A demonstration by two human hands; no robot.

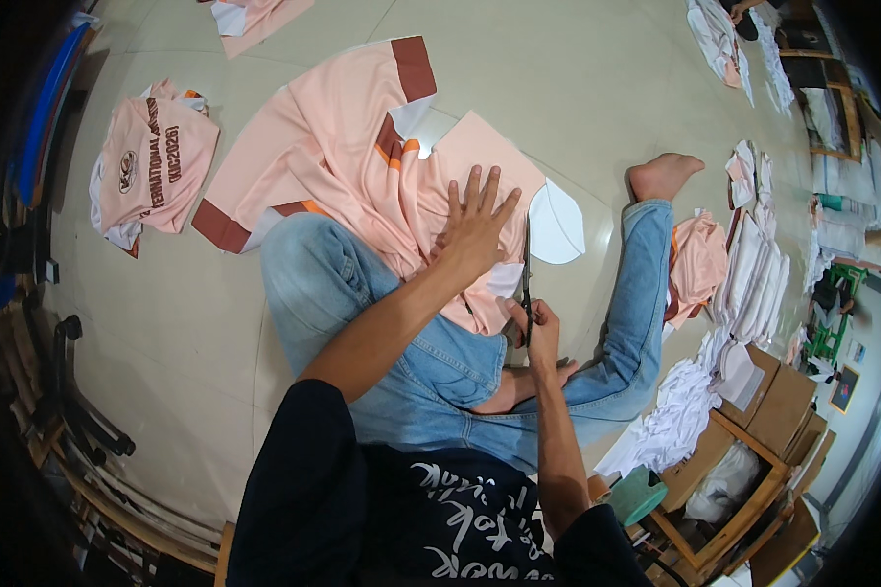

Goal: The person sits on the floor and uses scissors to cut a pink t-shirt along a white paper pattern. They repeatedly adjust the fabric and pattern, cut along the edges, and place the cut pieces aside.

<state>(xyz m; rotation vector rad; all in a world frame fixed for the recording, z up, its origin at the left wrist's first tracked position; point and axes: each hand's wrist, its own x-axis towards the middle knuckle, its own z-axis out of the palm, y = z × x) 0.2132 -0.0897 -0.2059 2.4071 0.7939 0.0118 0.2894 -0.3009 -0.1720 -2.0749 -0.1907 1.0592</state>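
Note:
My left hand (472, 230) lies with fingers spread on pink fabric (328, 142) that has maroon, orange and white parts and is draped over my bent leg. My right hand (533, 323) grips dark scissors (527, 282), whose long blades point away from me along the fabric's right edge. A small white curved piece (558, 222), paper or cloth, lies just right of that edge, beyond the blades.
Pink printed garments (147, 181) lie at left; more pink cloth (695, 254) and white piles (666, 411) at right. Chair bases and wooden frames line the left. Cardboard boxes (768, 401) stand lower right. Another person's hand (739, 12) shows top right. My jeans-clad legs frame the work.

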